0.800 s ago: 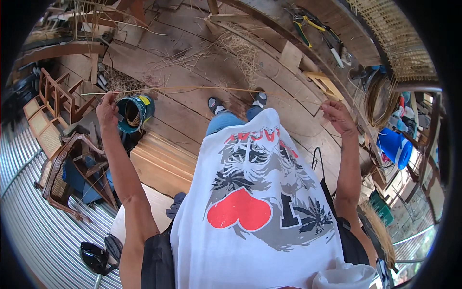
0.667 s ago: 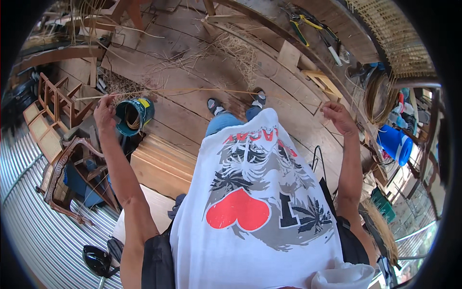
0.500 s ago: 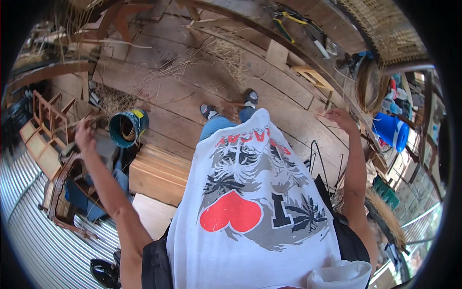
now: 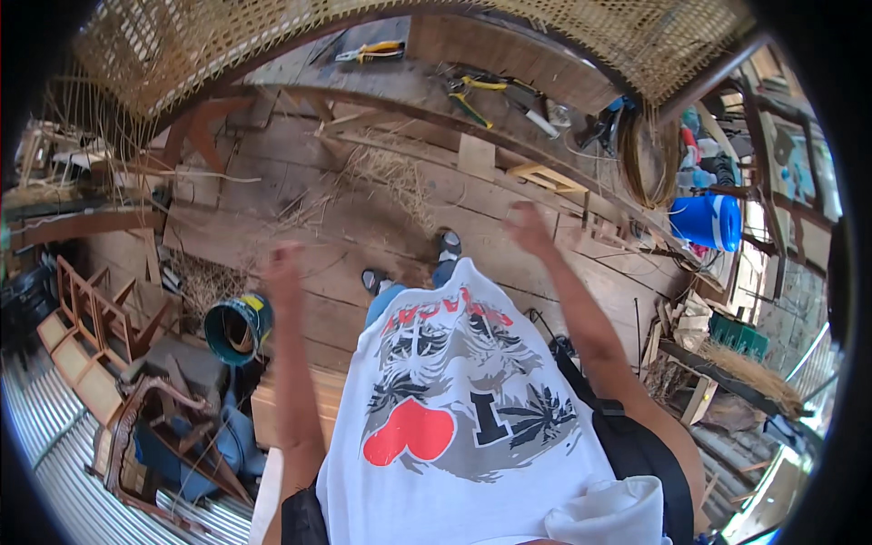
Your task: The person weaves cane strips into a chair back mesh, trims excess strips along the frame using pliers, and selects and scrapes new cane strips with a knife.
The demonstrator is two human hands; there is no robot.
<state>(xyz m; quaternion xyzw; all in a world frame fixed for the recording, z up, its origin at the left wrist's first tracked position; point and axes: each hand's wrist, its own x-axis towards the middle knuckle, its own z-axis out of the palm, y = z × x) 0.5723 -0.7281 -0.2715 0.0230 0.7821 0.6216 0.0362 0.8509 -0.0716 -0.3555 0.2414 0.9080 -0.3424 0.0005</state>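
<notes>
Both arms reach forward over the plank floor, one on each side of my white printed shirt (image 4: 454,490). My left hand (image 4: 284,268) is raised up and to the right of a dark green bucket (image 4: 238,329) with a coil of strips inside. Motion smears its fingers, and any thin strand in them cannot be made out. Farther right, my right hand (image 4: 530,227) hangs in front of the workbench edge, its fingers blurred too. At the top, a woven cane panel (image 4: 272,36) in a curved wooden frame has loose strands hanging at its left.
On the bench lie yellow-handled pliers (image 4: 372,52) and green-and-yellow cutters (image 4: 470,98). A coil of cane (image 4: 649,163) hangs beside a blue container (image 4: 707,222). Cane scraps (image 4: 391,182) litter the floor. Wooden chair frames (image 4: 100,318) stand at left.
My hands have come inward, the left moving right and the right moving left, so they are closer together. The view has shifted, showing more of the cane panel and bench.
</notes>
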